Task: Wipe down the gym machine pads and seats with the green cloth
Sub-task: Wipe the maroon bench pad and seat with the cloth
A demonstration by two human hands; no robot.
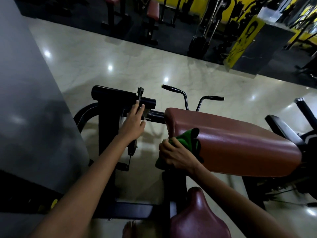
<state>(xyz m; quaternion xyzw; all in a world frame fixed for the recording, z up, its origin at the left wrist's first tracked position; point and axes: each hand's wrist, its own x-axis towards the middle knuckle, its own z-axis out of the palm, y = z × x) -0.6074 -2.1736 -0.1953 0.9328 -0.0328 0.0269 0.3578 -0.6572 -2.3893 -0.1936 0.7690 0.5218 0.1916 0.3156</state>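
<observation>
A long reddish-brown arm pad (236, 141) slopes across the middle of the machine. My right hand (176, 155) grips the green cloth (187, 140) and holds it against the pad's left end. My left hand (134, 122) rests with straight fingers on the black pivot tube (123, 98) of the frame, to the left of the pad. A reddish-brown seat (199, 219) sits below the pad at the bottom of the view. Part of the cloth is hidden under my right hand.
Two black handles (190, 95) rise behind the pad. A grey wall (25, 100) stands close on the left. Glossy pale tiles (137, 62) stretch ahead to more black and yellow machines and red benches (152, 9). My bare foot (129, 229) shows at the bottom.
</observation>
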